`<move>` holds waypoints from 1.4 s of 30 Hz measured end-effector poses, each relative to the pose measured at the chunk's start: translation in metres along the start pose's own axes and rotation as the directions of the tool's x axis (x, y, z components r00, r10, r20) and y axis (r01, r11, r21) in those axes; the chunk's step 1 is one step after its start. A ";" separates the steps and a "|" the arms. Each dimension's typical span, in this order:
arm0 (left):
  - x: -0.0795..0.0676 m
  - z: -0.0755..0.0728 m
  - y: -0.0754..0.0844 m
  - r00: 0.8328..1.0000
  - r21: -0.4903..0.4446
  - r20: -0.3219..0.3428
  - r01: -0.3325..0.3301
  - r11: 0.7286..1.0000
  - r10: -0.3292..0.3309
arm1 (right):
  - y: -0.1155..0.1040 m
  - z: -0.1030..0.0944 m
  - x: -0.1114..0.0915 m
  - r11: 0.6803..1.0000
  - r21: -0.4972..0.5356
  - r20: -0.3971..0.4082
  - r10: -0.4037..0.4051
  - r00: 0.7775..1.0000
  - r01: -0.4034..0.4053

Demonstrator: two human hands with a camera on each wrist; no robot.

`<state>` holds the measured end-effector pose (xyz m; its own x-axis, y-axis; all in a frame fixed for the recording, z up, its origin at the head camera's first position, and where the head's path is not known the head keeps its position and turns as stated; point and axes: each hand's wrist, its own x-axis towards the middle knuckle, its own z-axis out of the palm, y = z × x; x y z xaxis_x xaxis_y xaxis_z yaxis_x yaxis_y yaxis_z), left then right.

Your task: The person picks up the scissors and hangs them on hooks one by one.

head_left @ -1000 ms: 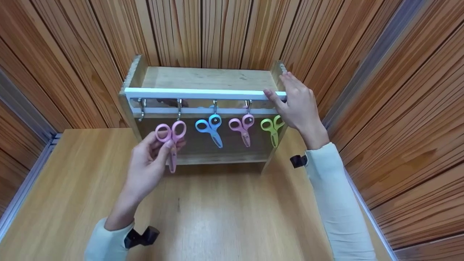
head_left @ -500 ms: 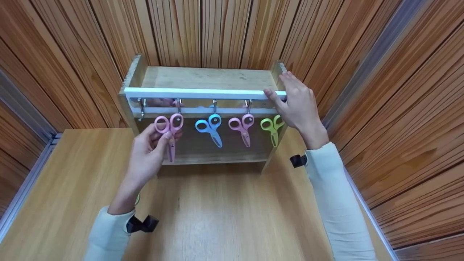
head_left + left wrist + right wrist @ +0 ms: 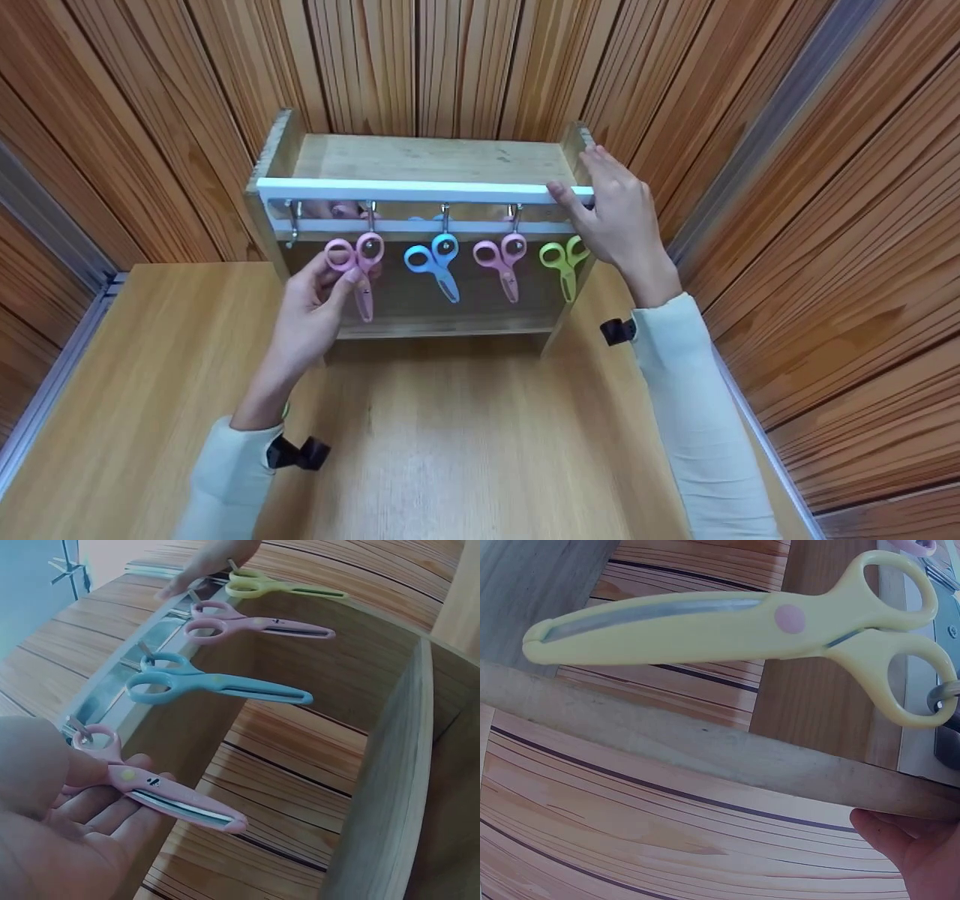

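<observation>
My left hand (image 3: 311, 300) pinches a pair of pink scissors (image 3: 364, 289) below its handle loops, blades pointing down. In the left wrist view, a metal hook (image 3: 79, 727) meets the upper loop of these scissors. To their right, blue scissors (image 3: 442, 274), a second pink pair (image 3: 504, 268) and yellow-green scissors (image 3: 562, 268) hang from hooks, each by one loop. With fingers extended, my right hand (image 3: 619, 210) rests on the right end of the white hook rail (image 3: 420, 190), thumb on its front and fingers along the side panel.
The rail runs across the front of a wooden shelf unit (image 3: 431, 157) standing on a wooden table (image 3: 450, 442). A bare hook (image 3: 292, 223) is at the rail's left end. Wood-panelled walls (image 3: 465, 67) stand behind and at both sides.
My left hand and the pink scissors have moved up to the hook, which now shows inside the right loop. My right hand has stayed at the rail's end.
</observation>
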<state>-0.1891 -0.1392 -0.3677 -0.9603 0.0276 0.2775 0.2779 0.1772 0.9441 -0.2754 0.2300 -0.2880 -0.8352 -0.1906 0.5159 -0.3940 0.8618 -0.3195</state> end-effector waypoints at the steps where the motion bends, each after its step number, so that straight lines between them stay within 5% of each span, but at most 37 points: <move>1: 0.000 0.000 -0.001 1.000 0.006 0.006 0.001 1.000 -0.001 | 0.000 0.000 0.000 1.000 -0.001 0.001 0.001 1.000 -0.001; 10: -0.004 -0.003 -0.002 0.999 -0.047 0.045 0.019 0.999 -0.017 | -0.001 0.000 0.000 1.000 -0.011 0.011 0.011 1.000 -0.011; 26: -0.027 -0.012 -0.008 0.992 0.078 0.065 0.101 0.992 -0.106 | 0.001 0.000 -0.001 1.000 -0.014 0.021 0.016 1.000 -0.016; 37: -0.061 -0.028 -0.028 0.986 0.338 0.004 0.154 0.928 -0.165 | 0.000 -0.002 0.000 1.000 -0.006 0.023 0.021 1.000 -0.021; 42: -0.073 -0.036 -0.046 0.981 0.387 -0.031 0.189 0.903 -0.192 | -0.001 -0.002 0.000 1.000 -0.007 0.029 0.024 0.999 -0.024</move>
<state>-0.1305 -0.1847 -0.4251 -0.9947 -0.0369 0.0963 0.0607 0.5457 0.8358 -0.2747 0.2299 -0.2862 -0.8553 -0.1837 0.4845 -0.3715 0.8692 -0.3262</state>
